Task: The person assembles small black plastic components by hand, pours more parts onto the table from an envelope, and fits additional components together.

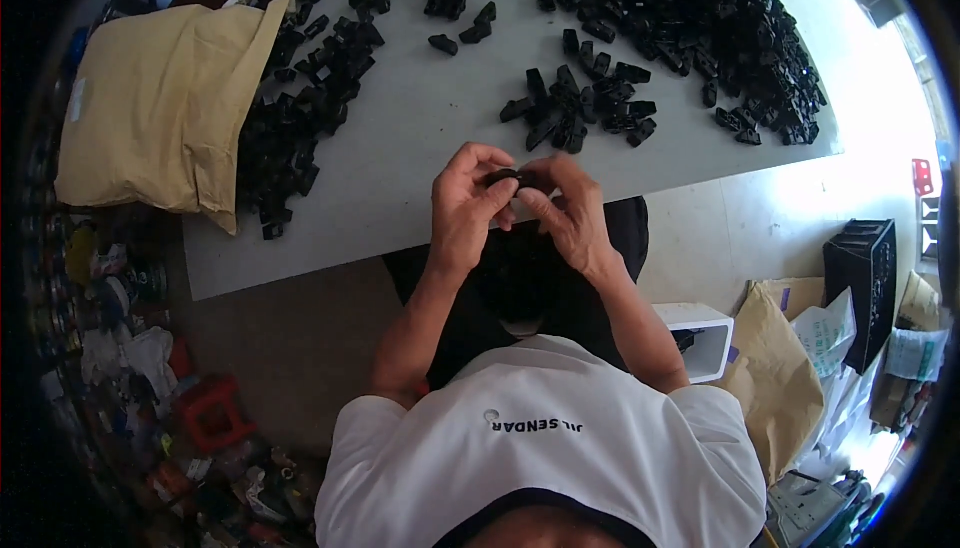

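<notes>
Just over the near edge of the grey table (400,168), both my hands meet around a small black plastic part (515,178). My left hand (466,206) pinches its left end between thumb and fingers. On the other end, the thumb and fingers of my right hand (568,210) are closed as well. My fingers cover much of the part, so its exact kind does not show. Beyond my hands lies a loose cluster of similar black plastic parts (565,108). A few single ones (443,45) lie farther off to the left.
A large heap of black parts (690,18) covers the far right of the table; another pile (300,128) runs down the left beside a brown paper package (160,103). A white box (705,343) and a black crate (862,288) stand at right. Clutter surrounds a red crate (212,413).
</notes>
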### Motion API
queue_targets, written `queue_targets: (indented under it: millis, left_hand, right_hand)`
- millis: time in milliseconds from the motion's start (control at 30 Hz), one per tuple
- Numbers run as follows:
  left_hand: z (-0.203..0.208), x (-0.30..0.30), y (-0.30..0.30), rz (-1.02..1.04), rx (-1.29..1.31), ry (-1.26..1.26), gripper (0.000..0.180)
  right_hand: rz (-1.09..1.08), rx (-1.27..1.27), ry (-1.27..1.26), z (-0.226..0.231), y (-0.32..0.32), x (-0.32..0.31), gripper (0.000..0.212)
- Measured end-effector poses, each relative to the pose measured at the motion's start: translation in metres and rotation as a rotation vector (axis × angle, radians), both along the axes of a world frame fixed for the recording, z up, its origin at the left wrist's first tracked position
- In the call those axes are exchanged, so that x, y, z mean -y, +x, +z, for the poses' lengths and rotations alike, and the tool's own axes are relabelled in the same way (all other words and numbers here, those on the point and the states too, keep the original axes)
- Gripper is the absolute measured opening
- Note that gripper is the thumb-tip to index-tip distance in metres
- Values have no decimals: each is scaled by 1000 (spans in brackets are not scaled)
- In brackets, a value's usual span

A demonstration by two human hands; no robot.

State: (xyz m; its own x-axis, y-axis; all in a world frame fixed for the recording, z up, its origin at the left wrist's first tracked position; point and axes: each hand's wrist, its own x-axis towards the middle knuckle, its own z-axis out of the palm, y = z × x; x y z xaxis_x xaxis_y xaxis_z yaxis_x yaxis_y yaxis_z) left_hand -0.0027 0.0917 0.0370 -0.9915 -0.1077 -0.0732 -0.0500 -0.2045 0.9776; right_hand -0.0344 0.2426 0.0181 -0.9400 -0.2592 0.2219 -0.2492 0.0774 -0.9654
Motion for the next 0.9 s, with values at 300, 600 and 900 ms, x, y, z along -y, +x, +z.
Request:
queue_targets:
  millis: [300, 600, 900]
  left_hand:
    - [2, 37, 19, -199, -18, -584, 30]
    - [-11, 96, -43, 115, -118, -1006, 32]
    - [-26, 202, -119, 596, -288, -1461, 48]
  right_hand:
    - [450, -57, 216, -1, 8, -20, 24]
    - [-12, -703, 847, -8, -51, 0, 37]
    - [-28, -751, 828, -20, -50, 3, 31]
